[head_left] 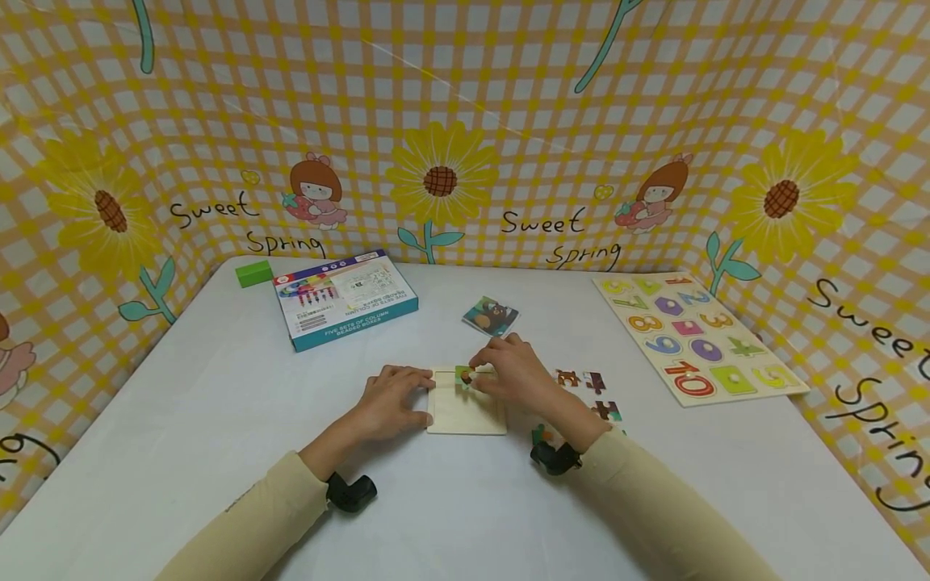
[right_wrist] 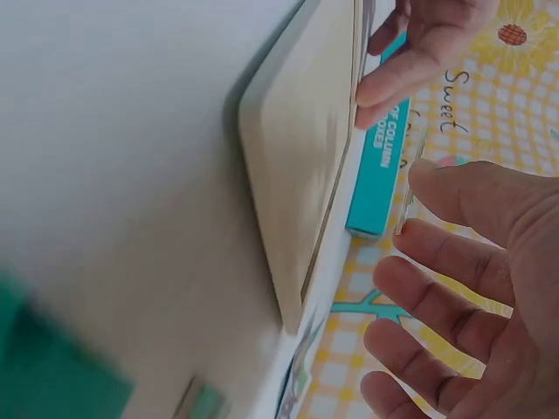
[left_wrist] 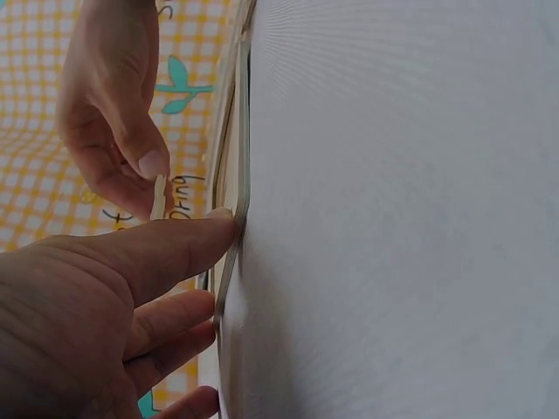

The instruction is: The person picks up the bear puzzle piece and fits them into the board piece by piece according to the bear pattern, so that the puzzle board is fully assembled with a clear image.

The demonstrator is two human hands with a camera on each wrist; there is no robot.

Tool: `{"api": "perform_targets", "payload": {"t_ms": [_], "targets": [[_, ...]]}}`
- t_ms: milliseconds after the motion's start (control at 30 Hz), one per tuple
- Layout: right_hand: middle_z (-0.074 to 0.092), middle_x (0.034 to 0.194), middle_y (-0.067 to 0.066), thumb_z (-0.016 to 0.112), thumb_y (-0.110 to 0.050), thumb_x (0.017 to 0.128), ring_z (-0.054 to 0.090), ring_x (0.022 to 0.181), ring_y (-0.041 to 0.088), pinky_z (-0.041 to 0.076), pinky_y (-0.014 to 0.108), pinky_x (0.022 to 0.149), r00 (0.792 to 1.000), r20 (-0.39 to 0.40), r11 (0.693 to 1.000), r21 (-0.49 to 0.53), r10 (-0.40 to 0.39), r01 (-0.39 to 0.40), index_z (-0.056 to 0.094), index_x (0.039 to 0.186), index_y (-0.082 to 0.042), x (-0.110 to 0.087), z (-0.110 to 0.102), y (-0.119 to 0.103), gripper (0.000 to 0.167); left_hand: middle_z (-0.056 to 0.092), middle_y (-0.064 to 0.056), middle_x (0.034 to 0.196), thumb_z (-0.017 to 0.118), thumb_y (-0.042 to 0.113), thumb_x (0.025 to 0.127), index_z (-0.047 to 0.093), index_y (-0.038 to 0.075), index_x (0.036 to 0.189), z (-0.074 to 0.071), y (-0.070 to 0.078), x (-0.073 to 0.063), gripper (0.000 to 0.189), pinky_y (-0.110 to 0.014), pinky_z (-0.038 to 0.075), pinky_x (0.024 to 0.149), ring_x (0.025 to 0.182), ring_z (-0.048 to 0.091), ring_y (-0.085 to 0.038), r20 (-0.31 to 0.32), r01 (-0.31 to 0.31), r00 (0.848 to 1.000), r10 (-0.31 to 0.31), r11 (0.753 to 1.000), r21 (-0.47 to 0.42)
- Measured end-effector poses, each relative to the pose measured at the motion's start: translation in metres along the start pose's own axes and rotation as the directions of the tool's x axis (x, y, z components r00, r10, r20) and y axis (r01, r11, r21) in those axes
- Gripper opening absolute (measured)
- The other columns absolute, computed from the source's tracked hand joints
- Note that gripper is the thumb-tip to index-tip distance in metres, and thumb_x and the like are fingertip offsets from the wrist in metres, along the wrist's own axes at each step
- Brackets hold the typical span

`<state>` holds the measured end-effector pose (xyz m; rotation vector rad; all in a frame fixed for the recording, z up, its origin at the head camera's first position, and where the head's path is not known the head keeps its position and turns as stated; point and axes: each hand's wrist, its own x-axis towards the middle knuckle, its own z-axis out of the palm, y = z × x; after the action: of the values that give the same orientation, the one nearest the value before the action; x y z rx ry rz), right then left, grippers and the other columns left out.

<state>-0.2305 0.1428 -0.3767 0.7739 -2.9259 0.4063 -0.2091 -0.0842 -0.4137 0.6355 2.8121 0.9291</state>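
A shallow wooden puzzle tray lies flat on the white table. Thumb and fingertips of my left hand touch its left edge, spread and fairly straight; the thumb rests against the rim in the left wrist view. Over the tray's far part, my right hand pinches a small green and brown puzzle piece between thumb and index finger. That piece shows edge-on as a thin strip in the left wrist view. The other fingers of the right hand are spread loosely.
Loose puzzle pieces lie right of the tray, some partly hidden by the right arm. Beyond it is a bear picture. A bead-set box and green block stand back left; a number board lies right.
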Motion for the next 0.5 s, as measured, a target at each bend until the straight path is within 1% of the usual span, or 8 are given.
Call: {"api": "perform_targets", "payload": {"t_ms": [100, 500], "targets": [[0.066, 0.103, 0.004, 0.071, -0.027, 0.081, 0.050, 0.099, 0.027, 0.041, 0.044, 0.084, 1.000, 0.016, 1.000, 0.003, 0.001, -0.001, 0.072, 0.102, -0.015, 0.005, 0.003, -0.005, 0.023, 0.052, 0.000, 0.139, 0.075, 0.024, 0.077, 0.062, 0.014, 0.120, 0.000, 0.000, 0.000, 0.046, -0.052, 0.027, 0.100, 0.129, 0.037, -0.028, 0.001, 0.001, 1.000, -0.001, 1.000, 0.005], [0.067, 0.097, 0.004, 0.071, -0.025, 0.081, 0.051, 0.093, 0.024, 0.043, 0.043, 0.081, 0.999, 0.048, 1.000, -0.018, -0.015, 0.016, 0.072, 0.100, -0.014, 0.019, 0.012, -0.014, 0.022, 0.052, -0.001, 0.139, 0.075, 0.024, 0.077, 0.062, 0.014, 0.120, -0.001, 0.001, -0.001, 0.045, -0.052, 0.027, 0.100, 0.129, 0.037, -0.029, -0.001, 0.002, 1.000, -0.002, 1.000, -0.001]]}}
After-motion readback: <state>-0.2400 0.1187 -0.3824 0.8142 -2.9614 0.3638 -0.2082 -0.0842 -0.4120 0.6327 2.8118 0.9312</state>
